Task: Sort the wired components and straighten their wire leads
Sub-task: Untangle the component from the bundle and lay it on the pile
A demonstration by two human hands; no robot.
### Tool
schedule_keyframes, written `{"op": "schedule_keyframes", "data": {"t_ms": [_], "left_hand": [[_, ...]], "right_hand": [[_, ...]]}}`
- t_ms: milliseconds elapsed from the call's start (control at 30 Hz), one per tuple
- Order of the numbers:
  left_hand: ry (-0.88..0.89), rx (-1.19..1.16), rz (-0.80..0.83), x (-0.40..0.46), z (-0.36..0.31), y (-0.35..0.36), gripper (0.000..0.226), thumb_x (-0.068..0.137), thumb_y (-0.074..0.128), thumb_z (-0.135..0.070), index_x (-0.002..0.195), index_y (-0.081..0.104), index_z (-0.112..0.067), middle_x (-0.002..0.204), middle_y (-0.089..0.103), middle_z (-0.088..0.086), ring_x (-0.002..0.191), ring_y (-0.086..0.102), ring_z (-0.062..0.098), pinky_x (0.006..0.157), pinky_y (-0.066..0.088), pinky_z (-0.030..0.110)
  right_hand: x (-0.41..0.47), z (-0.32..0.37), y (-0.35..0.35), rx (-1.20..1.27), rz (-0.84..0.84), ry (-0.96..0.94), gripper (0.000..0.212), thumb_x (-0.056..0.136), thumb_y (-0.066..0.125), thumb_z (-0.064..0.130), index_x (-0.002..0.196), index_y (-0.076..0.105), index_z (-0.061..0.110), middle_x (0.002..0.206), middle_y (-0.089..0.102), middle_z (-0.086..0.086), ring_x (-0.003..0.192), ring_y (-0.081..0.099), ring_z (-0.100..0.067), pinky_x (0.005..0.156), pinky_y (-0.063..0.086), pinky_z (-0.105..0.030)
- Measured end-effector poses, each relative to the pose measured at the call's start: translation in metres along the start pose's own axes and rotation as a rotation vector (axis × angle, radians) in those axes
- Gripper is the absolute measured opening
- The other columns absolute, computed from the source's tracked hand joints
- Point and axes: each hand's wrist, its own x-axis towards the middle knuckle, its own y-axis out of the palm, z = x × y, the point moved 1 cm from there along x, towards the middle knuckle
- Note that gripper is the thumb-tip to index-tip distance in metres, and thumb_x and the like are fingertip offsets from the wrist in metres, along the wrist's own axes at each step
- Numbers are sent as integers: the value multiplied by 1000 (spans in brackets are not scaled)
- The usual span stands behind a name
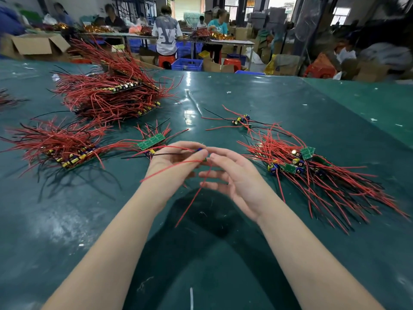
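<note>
Between wired piles (312,166) on green table (279,104), hands (201,166), bare surface beyond.

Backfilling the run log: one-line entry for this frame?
left hand: pinches wired component | right hand: open, fingertips at it | red lead: hangs down | unsorted pile: right

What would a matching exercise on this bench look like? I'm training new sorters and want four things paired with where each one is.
Things:
1. big stacked pile
2. loose pile of boards with trailing wires
3. small cluster of a few boards
4. single wired board

Places:
A. held between the left hand and right hand
B. far left of the green table
C. right of the hands
D. just beyond the hands, mid-table

Pairs: 1-B, 2-C, 3-D, 4-A
</note>
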Motion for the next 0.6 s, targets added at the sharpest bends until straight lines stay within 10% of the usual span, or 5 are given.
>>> {"op": "schedule_keyframes", "data": {"t_ms": [167,600], "left_hand": [[159,205,23,-3,3,4,10,83,70,1,91,70,-5,77,67,5,66,56,5,63,47,13],[-72,34,72,3,9,-3,4,79,75,-14,76,73,-13,57,65,-4,49,52,4,50,44,12]], "right_hand": [[-1,-6,1,-65,13,92,9,94,59,15,94,66,9,75,71,0,63,67,-12,60,55,-22],[-3,0,-9,-104,79,187,14,88,63,4,99,68,12,71,66,3,59,61,-9,62,55,-24]]}}
